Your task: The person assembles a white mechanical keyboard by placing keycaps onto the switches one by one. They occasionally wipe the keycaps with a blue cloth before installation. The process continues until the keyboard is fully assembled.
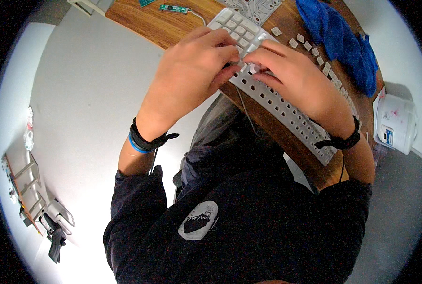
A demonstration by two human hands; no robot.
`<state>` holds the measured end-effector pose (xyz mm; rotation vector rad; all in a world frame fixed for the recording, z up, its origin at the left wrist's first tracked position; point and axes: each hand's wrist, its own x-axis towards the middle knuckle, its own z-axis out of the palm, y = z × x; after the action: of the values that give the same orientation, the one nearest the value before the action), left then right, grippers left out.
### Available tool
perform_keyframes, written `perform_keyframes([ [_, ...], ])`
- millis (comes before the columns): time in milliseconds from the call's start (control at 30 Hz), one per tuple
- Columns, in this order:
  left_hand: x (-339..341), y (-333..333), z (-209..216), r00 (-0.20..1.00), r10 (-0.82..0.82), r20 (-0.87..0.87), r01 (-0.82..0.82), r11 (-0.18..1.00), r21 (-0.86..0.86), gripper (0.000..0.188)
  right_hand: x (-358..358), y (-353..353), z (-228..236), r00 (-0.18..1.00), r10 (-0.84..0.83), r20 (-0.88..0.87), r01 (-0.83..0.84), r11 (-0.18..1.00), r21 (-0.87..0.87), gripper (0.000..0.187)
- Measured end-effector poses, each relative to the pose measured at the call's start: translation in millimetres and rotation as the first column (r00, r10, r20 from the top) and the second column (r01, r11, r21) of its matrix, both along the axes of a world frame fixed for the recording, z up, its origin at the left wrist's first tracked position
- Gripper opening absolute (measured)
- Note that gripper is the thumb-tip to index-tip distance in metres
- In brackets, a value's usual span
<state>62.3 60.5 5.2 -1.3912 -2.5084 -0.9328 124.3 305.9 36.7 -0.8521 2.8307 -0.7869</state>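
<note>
A white keyboard [286, 112] lies at an angle along the wooden table's near edge. Its far-left end carries a block of pale keycaps [239, 28], while the long part toward the near right shows rows of bare dark key holes. Over the front edge of that block, my left hand [192, 75] is closed, with curled fingers and thumb at the keyboard; whatever lies between its fingertips is hidden. My right hand [301, 78] reaches across the keyboard from the right. Its thumb and fingers close around a small white keycap [254, 68], close to the left fingertips.
Loose keycaps [307, 46] lie in a line beyond the keyboard, beside a crumpled blue cloth [334, 38]. A patterned circuit sheet [254, 8] and a small green circuit board [174, 9] with a cable sit at the table's back. A white lidded container [395, 123] stands right.
</note>
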Motion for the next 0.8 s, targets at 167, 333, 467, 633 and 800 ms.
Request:
perform_keyframes([
  [167, -1.7, 2.7, -1.2, 1.000, -0.021, 0.018, 0.021, 1.000, -0.003, 0.023, 1.1, -3.3, 7.4, 1.000, -0.010, 0.014, 0.009, 0.997, 0.075, 0.028],
  [333, -5.5, 2.4, -4.5, 0.999, -0.046, 0.018, 0.046, 0.999, 0.016, 0.022, 1.3, -3.4, 4.7, 1.000, 0.006, -0.008, -0.005, 0.989, 0.149, 0.028],
  [467, -5.8, 2.5, -2.0, 0.998, -0.047, 0.029, 0.047, 0.999, 0.001, 0.021, 0.0, -3.0, 8.1, 0.999, 0.029, -0.039, -0.023, 0.990, 0.137, 0.026],
  [633, -6.0, 2.9, -2.6, 0.997, -0.062, 0.042, 0.062, 0.998, 0.020, 0.020, -2.9, 3.3, -0.6, 0.999, 0.030, -0.024, -0.028, 0.997, 0.072, 0.019],
  [800, -5.1, 3.9, 0.4, 0.997, -0.054, 0.048, 0.053, 0.999, 0.011, 0.020, -4.2, 2.1, 0.0, 0.998, 0.048, -0.035, -0.047, 0.998, 0.031, 0.016],
])
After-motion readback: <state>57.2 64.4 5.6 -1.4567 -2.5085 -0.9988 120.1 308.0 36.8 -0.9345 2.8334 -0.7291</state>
